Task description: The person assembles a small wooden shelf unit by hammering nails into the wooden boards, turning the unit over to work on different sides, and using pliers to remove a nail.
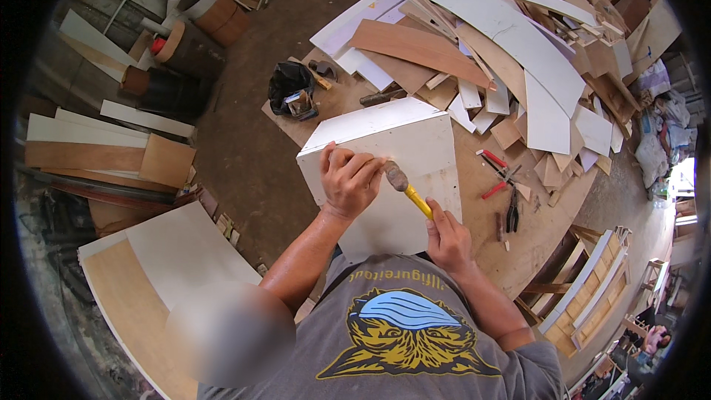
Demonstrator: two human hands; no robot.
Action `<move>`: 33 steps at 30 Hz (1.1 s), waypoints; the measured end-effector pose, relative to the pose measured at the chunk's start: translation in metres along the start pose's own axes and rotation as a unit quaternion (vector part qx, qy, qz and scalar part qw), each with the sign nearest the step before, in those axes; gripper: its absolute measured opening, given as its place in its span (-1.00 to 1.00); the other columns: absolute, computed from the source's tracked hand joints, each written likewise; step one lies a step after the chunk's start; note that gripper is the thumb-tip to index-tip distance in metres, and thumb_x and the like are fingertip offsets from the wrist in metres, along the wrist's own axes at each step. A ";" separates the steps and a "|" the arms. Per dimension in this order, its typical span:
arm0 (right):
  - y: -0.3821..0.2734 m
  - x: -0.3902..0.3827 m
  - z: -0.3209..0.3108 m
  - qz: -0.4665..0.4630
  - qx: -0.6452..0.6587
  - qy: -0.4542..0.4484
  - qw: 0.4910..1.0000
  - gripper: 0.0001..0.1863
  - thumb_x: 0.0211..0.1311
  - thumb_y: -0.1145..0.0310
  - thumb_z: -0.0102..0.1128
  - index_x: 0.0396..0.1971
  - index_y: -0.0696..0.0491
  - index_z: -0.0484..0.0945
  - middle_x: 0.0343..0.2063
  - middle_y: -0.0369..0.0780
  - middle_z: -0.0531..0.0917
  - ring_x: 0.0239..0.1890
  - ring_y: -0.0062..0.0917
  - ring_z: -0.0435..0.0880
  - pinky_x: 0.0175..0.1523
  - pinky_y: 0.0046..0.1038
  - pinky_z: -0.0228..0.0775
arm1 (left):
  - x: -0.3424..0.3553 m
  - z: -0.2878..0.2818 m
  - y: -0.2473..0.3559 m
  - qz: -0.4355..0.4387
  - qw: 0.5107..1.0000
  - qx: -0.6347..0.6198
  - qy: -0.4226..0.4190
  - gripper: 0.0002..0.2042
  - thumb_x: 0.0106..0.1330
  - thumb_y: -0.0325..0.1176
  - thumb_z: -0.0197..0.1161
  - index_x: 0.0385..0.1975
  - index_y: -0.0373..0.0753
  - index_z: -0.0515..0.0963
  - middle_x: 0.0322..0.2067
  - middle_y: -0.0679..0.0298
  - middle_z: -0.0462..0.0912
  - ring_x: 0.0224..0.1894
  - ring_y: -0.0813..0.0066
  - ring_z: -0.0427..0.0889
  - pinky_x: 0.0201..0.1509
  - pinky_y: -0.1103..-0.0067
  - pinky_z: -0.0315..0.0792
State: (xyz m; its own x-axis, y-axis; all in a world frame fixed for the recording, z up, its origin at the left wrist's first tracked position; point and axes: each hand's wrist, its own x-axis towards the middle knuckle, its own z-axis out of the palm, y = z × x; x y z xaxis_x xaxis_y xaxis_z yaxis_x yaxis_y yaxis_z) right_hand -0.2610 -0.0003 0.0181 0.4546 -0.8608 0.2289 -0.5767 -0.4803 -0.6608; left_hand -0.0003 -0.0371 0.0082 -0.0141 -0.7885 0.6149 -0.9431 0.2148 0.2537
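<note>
A white wooden box [415, 200], its near face a broad panel, stands in front of my body at the table's edge. Small dark nail marks dot the edges of its panels. My right hand [449, 238] is wrapped round the yellow handle of a hammer [419, 201]. The worn metal head lies close to the fingertips of my left hand [351, 179], over the panel. Those left fingers are curled and pinched together against the box near its upper edge; whatever is between them is too small to make out.
Red-handled pincers [492, 191] and black pliers [512, 211] lie on the wooden table [481, 248] to the right. A black bag [289, 80] stands beyond the box. Offcuts [511, 52] pile up at the back right. Boards [178, 259] lean at the lower left.
</note>
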 end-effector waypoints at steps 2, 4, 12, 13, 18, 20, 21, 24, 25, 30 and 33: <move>0.004 -0.002 0.002 0.015 0.032 0.001 0.999 -0.51 0.41 0.48 0.25 0.31 0.21 0.53 -0.46 -0.11 0.59 -0.53 -0.25 0.60 -0.41 -0.26 0.48 | 0.002 -0.005 -0.001 0.002 1.000 -0.004 -0.003 -0.80 0.07 -0.31 0.60 -0.28 0.03 0.80 -0.33 0.57 0.68 -0.21 0.47 0.54 0.47 0.25 0.20; 0.011 -0.009 0.002 0.005 0.086 0.069 0.994 -0.54 0.45 0.49 0.21 0.31 0.23 0.53 -0.44 -0.06 0.61 -0.51 -0.23 0.62 -0.38 -0.27 0.49 | 0.005 -0.014 -0.002 -0.034 0.992 -0.107 -0.051 -0.72 0.10 -0.41 0.56 -0.15 -0.05 0.78 -0.18 0.40 0.73 -0.08 0.33 0.59 0.43 0.23 0.24; 0.018 -0.016 0.003 0.019 0.069 0.078 0.994 -0.55 0.46 0.51 0.18 0.30 0.23 0.55 -0.42 -0.05 0.62 -0.48 -0.21 0.64 -0.35 -0.25 0.51 | 0.025 -0.027 -0.021 -0.106 0.988 0.098 -0.060 -0.75 0.46 -0.15 0.30 0.00 -0.09 0.72 0.00 0.28 0.75 0.12 0.21 0.62 0.30 0.23 0.30; 0.017 -0.016 0.002 0.021 0.064 0.060 0.996 -0.55 0.46 0.51 0.18 0.31 0.22 0.54 -0.42 -0.06 0.62 -0.48 -0.21 0.64 -0.35 -0.24 0.51 | 0.025 -0.025 -0.021 -0.108 0.987 0.098 -0.060 -0.75 0.46 -0.15 0.30 0.00 -0.09 0.72 0.00 0.28 0.75 0.12 0.21 0.62 0.30 0.23 0.30; 0.010 -0.011 0.006 0.010 0.053 0.019 0.998 -0.50 0.41 0.52 0.21 0.34 0.19 0.52 -0.43 -0.08 0.60 -0.50 -0.21 0.62 -0.37 -0.23 0.50 | 0.026 -0.021 -0.020 -0.125 0.983 0.113 -0.078 -0.77 0.48 -0.06 0.30 -0.21 -0.06 0.73 -0.26 0.38 0.76 -0.19 0.30 0.62 -0.02 0.32 0.30; 0.010 -0.011 0.009 0.002 0.053 0.017 0.998 -0.48 0.39 0.53 0.22 0.35 0.19 0.51 -0.44 -0.09 0.59 -0.51 -0.21 0.62 -0.38 -0.23 0.50 | 0.026 -0.021 -0.019 -0.128 0.982 0.112 -0.078 -0.77 0.47 -0.06 0.31 -0.22 -0.05 0.74 -0.26 0.39 0.76 -0.19 0.32 0.62 -0.02 0.33 0.30; 0.009 -0.011 0.010 -0.008 0.056 0.017 0.998 -0.46 0.37 0.54 0.23 0.35 0.19 0.51 -0.45 -0.09 0.59 -0.51 -0.20 0.61 -0.39 -0.23 0.49 | 0.026 -0.021 -0.019 -0.130 0.982 0.111 -0.076 -0.77 0.47 -0.05 0.32 -0.23 -0.05 0.74 -0.26 0.40 0.77 -0.19 0.33 0.62 -0.02 0.34 0.30; 0.012 -0.015 0.010 -0.051 0.066 0.036 0.996 -0.44 0.34 0.56 0.24 0.35 0.19 0.50 -0.45 -0.08 0.59 -0.52 -0.19 0.59 -0.40 -0.23 0.47 | 0.024 -0.020 -0.019 -0.122 0.984 0.110 -0.070 -0.78 0.46 -0.06 0.32 -0.22 -0.03 0.75 -0.27 0.42 0.77 -0.19 0.35 0.62 -0.02 0.34 0.30; 0.013 -0.017 0.010 -0.081 0.074 0.056 0.992 -0.44 0.33 0.57 0.24 0.35 0.19 0.50 -0.45 -0.08 0.59 -0.53 -0.19 0.58 -0.41 -0.23 0.46 | 0.024 -0.021 -0.019 -0.122 0.984 0.111 -0.070 -0.78 0.46 -0.06 0.32 -0.22 -0.03 0.75 -0.27 0.42 0.77 -0.19 0.35 0.62 -0.02 0.34 0.30; 0.023 -0.008 0.023 -0.089 0.044 0.071 0.993 -0.42 0.25 0.59 0.27 0.31 0.28 0.50 -0.46 -0.08 0.58 -0.55 -0.22 0.56 -0.44 -0.24 0.43 | 0.023 -0.020 -0.019 -0.120 0.985 0.106 -0.068 -0.81 0.44 -0.09 0.35 -0.23 -0.04 0.75 -0.26 0.42 0.78 -0.19 0.36 0.62 -0.03 0.34 0.30; 0.027 -0.006 0.019 -0.037 0.009 0.023 0.999 -0.42 0.22 0.59 0.28 0.28 0.32 0.51 -0.46 -0.08 0.59 -0.55 -0.23 0.57 -0.45 -0.25 0.43 | 0.024 -0.020 -0.021 -0.119 0.985 0.104 -0.076 -0.81 0.44 -0.10 0.36 -0.23 -0.04 0.76 -0.25 0.42 0.78 -0.19 0.36 0.62 -0.02 0.34 0.30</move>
State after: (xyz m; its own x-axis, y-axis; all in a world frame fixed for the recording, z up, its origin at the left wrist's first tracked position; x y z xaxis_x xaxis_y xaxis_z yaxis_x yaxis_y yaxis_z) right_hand -0.2664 -0.0051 -0.0141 0.4642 -0.8296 0.3102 -0.5297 -0.5407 -0.6535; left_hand 0.0261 -0.0489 0.0326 0.1802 -0.8825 0.4344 -0.9732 -0.0960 0.2087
